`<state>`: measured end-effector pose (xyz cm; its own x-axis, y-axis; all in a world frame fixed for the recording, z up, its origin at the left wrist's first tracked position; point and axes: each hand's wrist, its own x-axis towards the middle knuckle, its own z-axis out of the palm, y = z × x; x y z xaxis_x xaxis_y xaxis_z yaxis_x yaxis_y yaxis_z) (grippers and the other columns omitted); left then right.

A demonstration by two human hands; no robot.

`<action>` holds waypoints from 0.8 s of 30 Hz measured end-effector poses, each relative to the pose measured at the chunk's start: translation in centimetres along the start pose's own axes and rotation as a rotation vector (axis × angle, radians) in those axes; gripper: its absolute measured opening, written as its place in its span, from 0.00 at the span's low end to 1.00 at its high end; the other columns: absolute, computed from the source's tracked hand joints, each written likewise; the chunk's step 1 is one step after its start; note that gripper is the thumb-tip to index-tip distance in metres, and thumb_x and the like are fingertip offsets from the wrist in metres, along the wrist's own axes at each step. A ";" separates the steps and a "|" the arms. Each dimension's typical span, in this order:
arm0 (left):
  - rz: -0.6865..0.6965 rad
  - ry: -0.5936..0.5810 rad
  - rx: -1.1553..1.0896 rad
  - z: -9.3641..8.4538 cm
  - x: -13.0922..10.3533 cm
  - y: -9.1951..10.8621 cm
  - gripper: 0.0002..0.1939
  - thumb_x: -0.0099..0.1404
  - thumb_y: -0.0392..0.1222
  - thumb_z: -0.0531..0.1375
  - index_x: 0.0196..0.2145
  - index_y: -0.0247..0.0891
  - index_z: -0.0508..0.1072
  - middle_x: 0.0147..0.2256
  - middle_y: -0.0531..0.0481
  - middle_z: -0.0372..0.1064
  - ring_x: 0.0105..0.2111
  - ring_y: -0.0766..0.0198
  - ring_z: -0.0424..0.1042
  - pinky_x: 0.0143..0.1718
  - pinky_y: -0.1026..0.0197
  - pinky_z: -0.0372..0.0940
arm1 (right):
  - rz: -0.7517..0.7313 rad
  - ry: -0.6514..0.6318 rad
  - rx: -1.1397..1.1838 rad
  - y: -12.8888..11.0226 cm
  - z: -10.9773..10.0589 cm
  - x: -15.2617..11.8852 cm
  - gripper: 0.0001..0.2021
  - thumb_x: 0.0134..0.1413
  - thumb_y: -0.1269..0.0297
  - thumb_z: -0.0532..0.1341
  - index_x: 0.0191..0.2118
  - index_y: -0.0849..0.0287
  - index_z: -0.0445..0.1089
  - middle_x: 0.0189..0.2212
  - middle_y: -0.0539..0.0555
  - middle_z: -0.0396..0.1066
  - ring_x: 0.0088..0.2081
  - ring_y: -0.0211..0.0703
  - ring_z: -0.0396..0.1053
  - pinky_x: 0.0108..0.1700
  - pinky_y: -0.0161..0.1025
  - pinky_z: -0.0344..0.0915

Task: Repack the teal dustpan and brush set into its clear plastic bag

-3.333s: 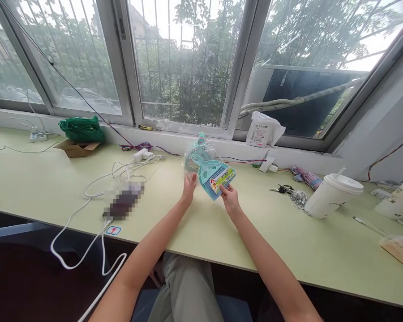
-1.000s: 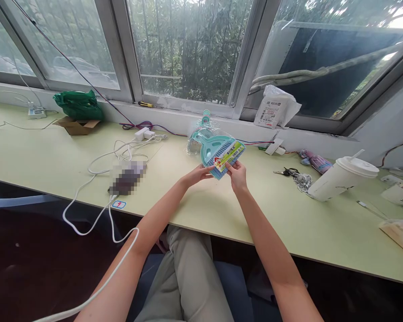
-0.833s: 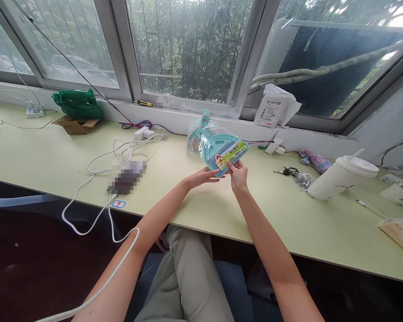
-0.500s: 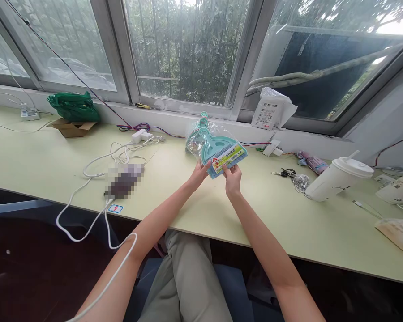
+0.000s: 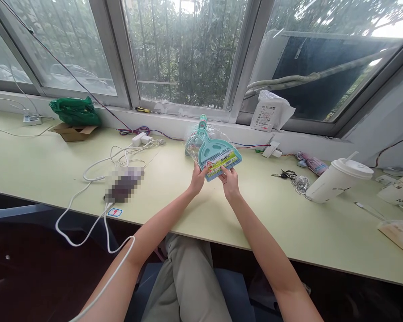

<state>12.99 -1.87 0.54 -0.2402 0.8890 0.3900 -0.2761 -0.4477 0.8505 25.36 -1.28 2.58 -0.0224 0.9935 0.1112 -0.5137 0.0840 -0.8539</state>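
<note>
Two bare hands hold up a small teal dustpan set (image 5: 214, 152) wrapped in clear crinkly plastic, just above the pale green table (image 5: 195, 210) and near the window sill. The left hand (image 5: 198, 180) pinches the bottom left corner of the pack, with the thumb on the front and the fingers tucked behind. The right hand (image 5: 229, 182) pinches the bottom edge a little to the right, fingertips pressed on the bright paper label (image 5: 222, 161) — a strip with yellow, green and red on it. The pack is tilted, with its handle pointing up and away toward the glass. On the left side of the table lies a white cable (image 5: 97, 179) in loose loops, next to a blurred dark thing. Farther left sit a green bag (image 5: 74, 112) and an open brown cardboard box (image 5: 73, 132). On the right a white paper cup (image 5: 337, 181) with a lid and straw lies tipped on its side, well apart from the hands, and a bunch of keys (image 5: 284, 174) rests between the cup and the pack. A white packet (image 5: 268, 117) leans on the window sill behind.
</note>
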 end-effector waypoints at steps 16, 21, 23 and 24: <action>0.272 -0.123 0.426 0.4 -1.9 0.7 0.32 0.67 0.50 0.52 0.65 0.44 0.47 0.59 0.43 0.60 0.55 0.54 0.64 0.55 0.53 0.60 | 0.078 0.196 0.132 -1.9 -3.2 2.7 0.16 0.41 0.55 0.67 0.37 0.55 0.69 0.35 0.51 0.74 0.35 0.41 0.73 0.35 0.37 0.73; 0.305 -0.172 0.457 0.5 -2.5 1.2 0.32 0.68 0.48 0.51 0.66 0.43 0.45 0.61 0.42 0.56 0.58 0.53 0.60 0.58 0.52 0.57 | 0.120 0.212 0.000 -1.2 -4.1 3.6 0.16 0.44 0.48 0.63 0.36 0.52 0.68 0.33 0.51 0.74 0.35 0.43 0.73 0.35 0.39 0.73; 0.306 -0.180 0.461 0.6 -2.7 1.3 0.32 0.68 0.49 0.51 0.66 0.43 0.46 0.62 0.42 0.56 0.58 0.53 0.60 0.58 0.51 0.57 | 0.120 0.215 -0.041 -0.8 -4.4 3.9 0.16 0.45 0.46 0.61 0.35 0.52 0.67 0.32 0.51 0.74 0.34 0.43 0.73 0.34 0.39 0.73; 0.299 -0.180 0.458 0.7 -2.7 1.3 0.32 0.68 0.49 0.51 0.66 0.43 0.46 0.61 0.43 0.56 0.58 0.53 0.60 0.58 0.51 0.57 | 0.120 0.211 -0.054 -0.6 -4.6 4.0 0.16 0.46 0.46 0.61 0.35 0.51 0.67 0.31 0.50 0.73 0.33 0.42 0.73 0.33 0.39 0.73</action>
<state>13.91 -4.81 0.84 -0.0726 0.7504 0.6570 0.2204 -0.6304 0.7444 29.49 3.01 1.22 0.1016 0.9901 -0.0966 -0.4715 -0.0376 -0.8811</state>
